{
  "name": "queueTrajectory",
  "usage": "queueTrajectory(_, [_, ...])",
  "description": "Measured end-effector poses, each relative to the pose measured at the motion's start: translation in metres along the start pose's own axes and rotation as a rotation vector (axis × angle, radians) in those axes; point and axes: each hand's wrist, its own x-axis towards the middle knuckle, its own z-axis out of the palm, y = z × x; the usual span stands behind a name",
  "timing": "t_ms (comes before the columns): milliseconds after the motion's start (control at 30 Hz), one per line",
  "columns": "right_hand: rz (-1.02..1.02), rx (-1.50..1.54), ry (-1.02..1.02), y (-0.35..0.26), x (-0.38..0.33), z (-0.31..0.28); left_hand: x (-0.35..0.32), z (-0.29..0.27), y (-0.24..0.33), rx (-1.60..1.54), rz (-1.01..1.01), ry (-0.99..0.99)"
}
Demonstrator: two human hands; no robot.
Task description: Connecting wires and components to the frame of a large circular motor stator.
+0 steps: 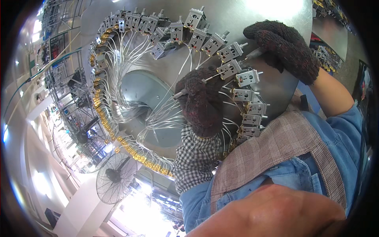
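1. The right hand [282, 51], in a dark knitted glove, has its fingers closed on a grey tapered piece [256, 53], its tip angled down-left.
2. The left hand [200, 103] curls palm-down; I can't tell what its hidden fingers pinch. A metal stub [181, 93] and a thin rod [213, 76] poke out.
3. Between the hands sits a metal block [229, 69], right of the left fingers, which are nearer. Its long axis tilts up toward the right hand.
4. Similar blocks [248, 78] curve around the table [233, 29], with pale wires [120, 85] inside the ring.
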Motion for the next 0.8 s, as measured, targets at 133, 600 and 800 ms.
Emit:
queueTrajectory(133, [-0.063,-0.040,-0.076,0.002,0.001,-0.005,0.001,-0.013,0.001,-0.075,-0.050,0.029])
queueTrajectory(600, [0.087,-0.003,-0.034,-0.013,-0.003,0.000,-0.001,-0.021,-0.004,0.006,0.018,-0.049])
queueTrajectory(800, [-0.081,-0.088,-0.013,-0.007,-0.003,0.000,-0.003,-0.021,-0.003,0.096,-0.015,-0.001])
